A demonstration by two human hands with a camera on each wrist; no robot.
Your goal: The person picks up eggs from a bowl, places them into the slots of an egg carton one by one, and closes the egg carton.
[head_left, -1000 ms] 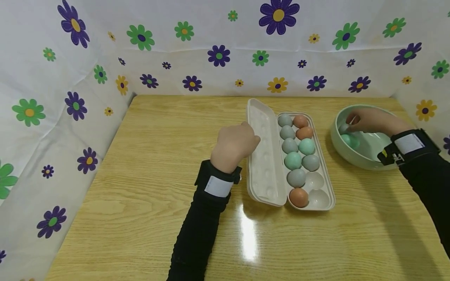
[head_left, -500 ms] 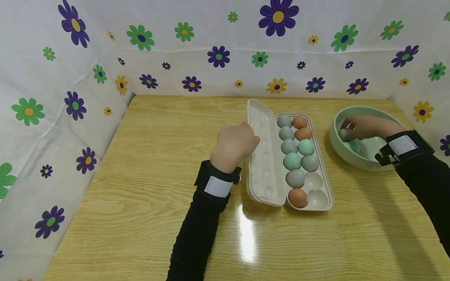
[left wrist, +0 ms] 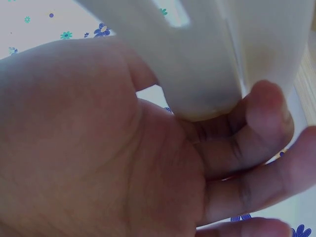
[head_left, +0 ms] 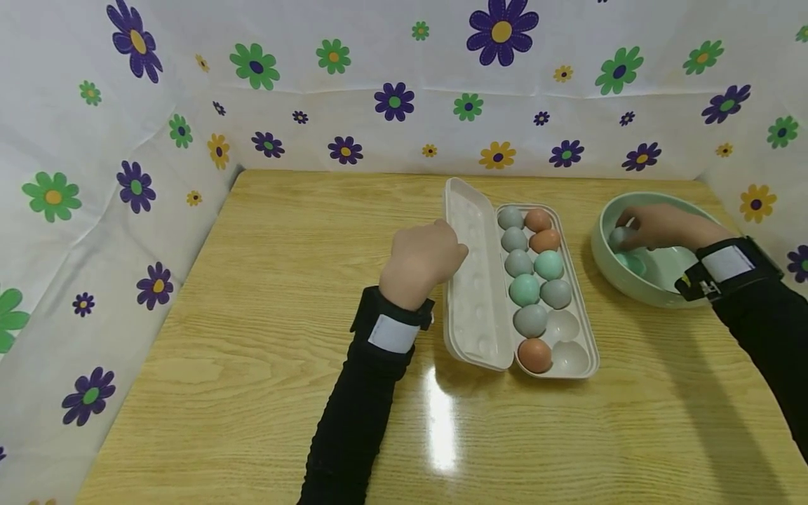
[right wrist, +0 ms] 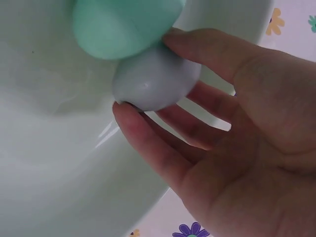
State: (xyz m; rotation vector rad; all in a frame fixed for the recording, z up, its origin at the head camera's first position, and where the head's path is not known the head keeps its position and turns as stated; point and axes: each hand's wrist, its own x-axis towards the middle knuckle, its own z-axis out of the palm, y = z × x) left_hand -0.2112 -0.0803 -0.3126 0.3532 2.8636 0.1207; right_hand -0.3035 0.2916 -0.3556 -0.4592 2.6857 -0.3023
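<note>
My left hand [head_left: 421, 263] grips the far-left edge of the opened lid [head_left: 476, 294] of a pale egg carton. Its fingers curl round the lid's edge [left wrist: 207, 98] in the left wrist view. Inside the light green bowl [head_left: 621, 280] at the right, my right hand [head_left: 669, 226] holds a grey egg [right wrist: 153, 81] between thumb and fingers. A mint-green egg [right wrist: 123, 27] lies against it in the bowl. The carton's tray [head_left: 583, 344] carries grey, brown and mint eggs in two columns; two cups at the near right hold none.
The wooden table [head_left: 252, 337] spreads out left of the carton and in front of it. A white cloth [head_left: 366, 119] printed with flowers stands behind and along both sides. The bowl sits near the table's back right corner.
My right hand has shifted slightly left in the bowl, and the grey egg now sits lower with the fingers round it. My left hand stays on the lid.
</note>
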